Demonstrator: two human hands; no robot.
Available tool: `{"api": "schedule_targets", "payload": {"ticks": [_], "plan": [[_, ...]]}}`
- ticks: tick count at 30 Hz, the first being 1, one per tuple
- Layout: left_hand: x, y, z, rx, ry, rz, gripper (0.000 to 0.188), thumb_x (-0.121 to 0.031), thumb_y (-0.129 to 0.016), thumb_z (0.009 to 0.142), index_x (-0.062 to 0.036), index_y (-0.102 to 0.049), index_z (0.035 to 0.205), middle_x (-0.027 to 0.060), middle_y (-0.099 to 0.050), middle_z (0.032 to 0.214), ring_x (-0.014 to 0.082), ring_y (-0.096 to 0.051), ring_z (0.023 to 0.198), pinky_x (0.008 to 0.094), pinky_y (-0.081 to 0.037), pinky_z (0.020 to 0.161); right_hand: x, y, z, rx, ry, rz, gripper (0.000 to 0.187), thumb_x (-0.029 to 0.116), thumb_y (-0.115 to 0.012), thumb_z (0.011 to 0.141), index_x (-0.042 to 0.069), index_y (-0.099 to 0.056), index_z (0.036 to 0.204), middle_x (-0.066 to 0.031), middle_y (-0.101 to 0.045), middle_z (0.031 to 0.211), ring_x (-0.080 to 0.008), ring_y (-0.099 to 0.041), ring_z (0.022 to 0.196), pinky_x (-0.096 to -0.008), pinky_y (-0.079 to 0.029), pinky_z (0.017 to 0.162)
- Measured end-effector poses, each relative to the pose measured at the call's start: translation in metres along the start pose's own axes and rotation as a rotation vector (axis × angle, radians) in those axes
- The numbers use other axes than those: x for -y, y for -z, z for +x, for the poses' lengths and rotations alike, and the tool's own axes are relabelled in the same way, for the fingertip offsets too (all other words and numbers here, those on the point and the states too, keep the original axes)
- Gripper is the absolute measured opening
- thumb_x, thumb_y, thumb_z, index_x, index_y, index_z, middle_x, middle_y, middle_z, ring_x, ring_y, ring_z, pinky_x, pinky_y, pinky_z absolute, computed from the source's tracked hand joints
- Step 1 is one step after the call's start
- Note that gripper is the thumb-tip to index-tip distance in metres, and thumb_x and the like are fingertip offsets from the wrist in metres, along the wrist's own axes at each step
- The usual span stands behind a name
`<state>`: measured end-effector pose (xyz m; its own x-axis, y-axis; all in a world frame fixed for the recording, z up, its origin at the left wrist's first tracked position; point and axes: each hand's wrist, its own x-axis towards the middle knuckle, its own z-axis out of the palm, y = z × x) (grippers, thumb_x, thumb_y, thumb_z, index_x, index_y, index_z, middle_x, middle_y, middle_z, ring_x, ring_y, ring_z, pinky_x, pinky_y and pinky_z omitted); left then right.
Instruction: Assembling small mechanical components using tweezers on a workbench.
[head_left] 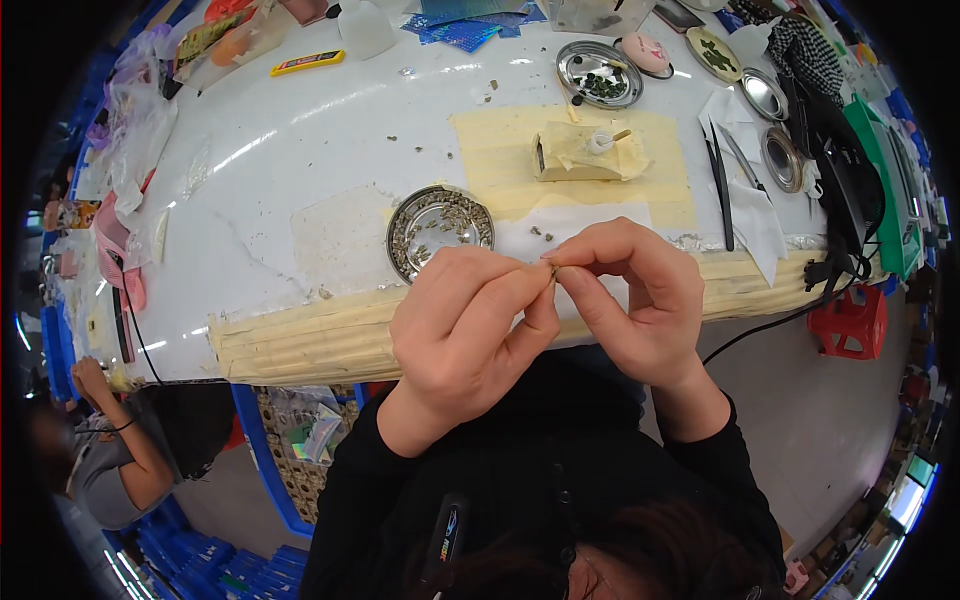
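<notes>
White and glossy, the counter stretched away from the seated person, its front edge wrapped in strips of cream tape. Above that edge, the left hand and the right hand met fingertip to fingertip. Both hands' fingers were pressed together, pinching a tiny piece between them; the fingertips hid most of it, so its shape could not be told. Just beside the left hand, farther back, stood a round metal dish scattered with small brownish bits. A few loose crumbs lay near the right hand. Beyond the hands, a tape-covered block rested on a cream taped patch and carried a small white holder. To its right, black tweezers lay beside crumpled white tissue. Farther back was a second metal dish with dark green pieces. At far left, another person's bent arm showed beside the counter, and a red stool stood on the floor at right.
</notes>
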<state>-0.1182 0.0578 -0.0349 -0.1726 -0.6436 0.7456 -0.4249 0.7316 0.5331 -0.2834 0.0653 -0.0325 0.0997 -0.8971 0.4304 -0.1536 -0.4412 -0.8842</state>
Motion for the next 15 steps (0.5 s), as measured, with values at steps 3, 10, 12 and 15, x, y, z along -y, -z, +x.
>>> {"api": "schedule_targets", "payload": {"ticks": [3, 10, 12, 15], "plan": [[0.0005, -0.0006, -0.0004, 0.000, -0.053, 0.064, 0.023, 0.011, -0.072, 0.064, 0.0011, -0.067, 0.084, 0.0095, -0.064, 0.077, 0.0228, -0.061, 0.067, 0.0300, -0.048, 0.058, 0.0001, -0.0001, -0.0005, -0.013, 0.026, -0.046, 0.013, -0.006, -0.070, 0.080, -0.002, -0.068, 0.092, -0.0082, -0.068, 0.083, -0.0149, -0.067, 0.073, -0.0252, -0.055, 0.068], [0.0015, -0.0005, 0.0022, 0.012, -0.006, -0.029, 0.024, 0.008, -0.074, 0.061, 0.0014, -0.067, 0.083, 0.0088, -0.061, 0.075, 0.0241, -0.060, 0.065, 0.0317, -0.048, 0.055, 0.0002, 0.0044, 0.0035, 0.021, 0.102, -0.078, 0.016, -0.008, -0.071, 0.076, -0.001, -0.069, 0.091, -0.0089, -0.068, 0.082, -0.0163, -0.067, 0.072, -0.0253, -0.054, 0.064], [0.0037, 0.0038, 0.0019, 0.066, 0.099, -0.126, 0.024, 0.008, -0.074, 0.061, 0.0015, -0.067, 0.083, 0.0088, -0.062, 0.075, 0.0240, -0.060, 0.065, 0.0315, -0.048, 0.055, 0.0023, 0.0052, 0.0054, 0.025, 0.206, -0.207, 0.017, -0.008, -0.071, 0.075, -0.001, -0.069, 0.091, -0.0090, -0.068, 0.082, -0.0163, -0.067, 0.072, -0.0255, -0.053, 0.063], [0.0044, 0.0039, 0.0017, 0.075, 0.115, -0.126, 0.025, 0.009, -0.074, 0.060, 0.0014, -0.067, 0.083, 0.0086, -0.062, 0.075, 0.0240, -0.060, 0.065, 0.0314, -0.048, 0.055, 0.0034, 0.0052, 0.0066, 0.029, 0.243, -0.263, 0.017, -0.008, -0.071, 0.075, -0.001, -0.069, 0.090, -0.0092, -0.068, 0.082, -0.0165, -0.067, 0.072, -0.0255, -0.053, 0.062]]}}
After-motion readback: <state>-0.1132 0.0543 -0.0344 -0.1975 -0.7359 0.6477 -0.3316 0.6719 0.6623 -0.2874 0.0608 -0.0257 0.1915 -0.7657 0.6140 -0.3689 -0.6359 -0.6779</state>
